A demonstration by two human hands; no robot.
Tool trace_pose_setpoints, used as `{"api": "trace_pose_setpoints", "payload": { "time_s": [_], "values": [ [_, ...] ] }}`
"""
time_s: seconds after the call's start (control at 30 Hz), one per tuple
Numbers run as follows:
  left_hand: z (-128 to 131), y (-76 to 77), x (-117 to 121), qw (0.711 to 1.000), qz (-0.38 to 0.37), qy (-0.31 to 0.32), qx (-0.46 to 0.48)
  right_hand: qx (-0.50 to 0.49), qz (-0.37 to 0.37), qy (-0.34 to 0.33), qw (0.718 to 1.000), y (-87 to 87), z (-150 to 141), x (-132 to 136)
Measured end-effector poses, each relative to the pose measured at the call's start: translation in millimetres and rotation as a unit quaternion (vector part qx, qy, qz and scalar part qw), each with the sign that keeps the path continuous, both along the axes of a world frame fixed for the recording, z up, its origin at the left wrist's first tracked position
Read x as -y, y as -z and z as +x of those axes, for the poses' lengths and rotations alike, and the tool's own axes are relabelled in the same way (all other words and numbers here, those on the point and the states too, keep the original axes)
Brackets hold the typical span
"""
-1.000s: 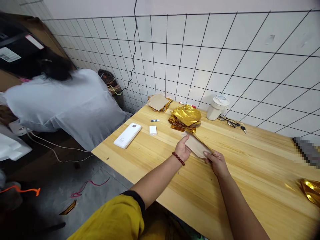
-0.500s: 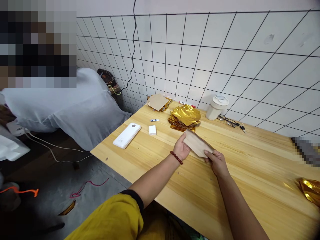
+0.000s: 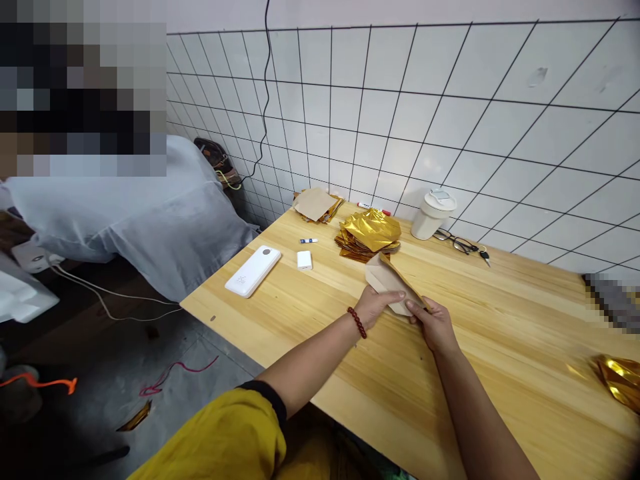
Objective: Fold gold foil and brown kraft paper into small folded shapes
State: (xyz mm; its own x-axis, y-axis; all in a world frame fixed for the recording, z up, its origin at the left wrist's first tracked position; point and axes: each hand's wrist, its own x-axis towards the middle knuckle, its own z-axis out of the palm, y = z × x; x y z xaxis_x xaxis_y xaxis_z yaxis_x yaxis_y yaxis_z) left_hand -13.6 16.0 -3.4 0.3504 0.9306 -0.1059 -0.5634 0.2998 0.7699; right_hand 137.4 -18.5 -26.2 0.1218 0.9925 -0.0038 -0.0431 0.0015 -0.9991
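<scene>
Folded piece of kraft paper (image 3: 393,285) gripped between both hands, one flap lifted and slightly open, held over the pale wooden worktop (image 3: 505,347) just in front of a heap of crumpled gold foil sheets (image 3: 370,231). Left hand (image 3: 377,308) on the near left side of the paper, red bead bracelet (image 3: 357,322) at the wrist; right hand (image 3: 434,327) at the lower right edge, fingers (image 3: 415,309) pinching the fold. Hands close together, joined by the paper between them, with a yellow sleeve (image 3: 215,433) on the left arm. Left of the heap on the worktop, a white power bank (image 3: 253,271), a small white box (image 3: 304,260) and a small tube (image 3: 309,241). Farther back, a kraft sheet (image 3: 315,204) lying on a second gold stack (image 3: 336,215), beside a red-capped marker (image 3: 373,207). Toward the right, a white tumbler (image 3: 434,215), folded glasses (image 3: 455,242) and keys (image 3: 485,257) near the white gridded tile wall (image 3: 400,113). More gold foil (image 3: 617,380) at the right edge of the worktop. Past the left edge, a co-worker in a pale grey shirt (image 3: 150,220), bent forward.
</scene>
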Motion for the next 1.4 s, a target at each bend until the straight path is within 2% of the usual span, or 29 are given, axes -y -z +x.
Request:
{"api": "trace_pose_setpoints", "payload": {
  "time_s": [0.13, 0.27, 0.5, 0.7, 0.8, 0.9, 1.03, 1.13, 1.27, 1.4],
  "values": [
    [-3, -1.1, -9, 0.997, -0.052, -0.036, 0.048, -0.044, -0.009, -0.021, 0.999, 3.3, 1, -3],
    [-5, 0.2, -18, 0.988, -0.096, -0.062, 0.107, -0.042, -0.016, -0.031, 0.999, 3.6, 2, -4],
    [-11, 4.0, -33, 0.964, -0.178, -0.084, 0.177, -0.034, -0.030, -0.034, 0.998, 1.9, 4, -2],
    [-16, 1.3, -36, 0.955, -0.229, -0.069, 0.176, -0.018, -0.033, -0.045, 0.998, -0.7, 2, -2],
    [-16, -0.3, -34, 0.957, -0.213, -0.066, 0.187, -0.016, -0.032, -0.044, 0.998, 0.7, 2, -2],
    [-14, -2.3, -28, 0.967, -0.160, -0.065, 0.188, -0.014, -0.021, -0.026, 0.999, 1.8, 2, -3],
    [-11, -2.8, -14, 0.993, -0.076, -0.009, 0.094, -0.008, -0.010, -0.011, 1.000, -0.1, 0, -3],
    [-7, -1.6, -6, 0.999, -0.034, 0.016, 0.035, -0.002, -0.009, -0.003, 1.000, -1.6, -1, -2],
    [-4, -1.4, -1, 1.000, -0.010, 0.001, 0.013, 0.002, 0.001, -0.009, 1.000, 1.6, 1, -2],
    [-4, -2.6, -2, 1.000, -0.019, 0.001, 0.004, 0.017, -0.007, -0.024, 1.000, 5.3, 3, -2]
  ]
}}
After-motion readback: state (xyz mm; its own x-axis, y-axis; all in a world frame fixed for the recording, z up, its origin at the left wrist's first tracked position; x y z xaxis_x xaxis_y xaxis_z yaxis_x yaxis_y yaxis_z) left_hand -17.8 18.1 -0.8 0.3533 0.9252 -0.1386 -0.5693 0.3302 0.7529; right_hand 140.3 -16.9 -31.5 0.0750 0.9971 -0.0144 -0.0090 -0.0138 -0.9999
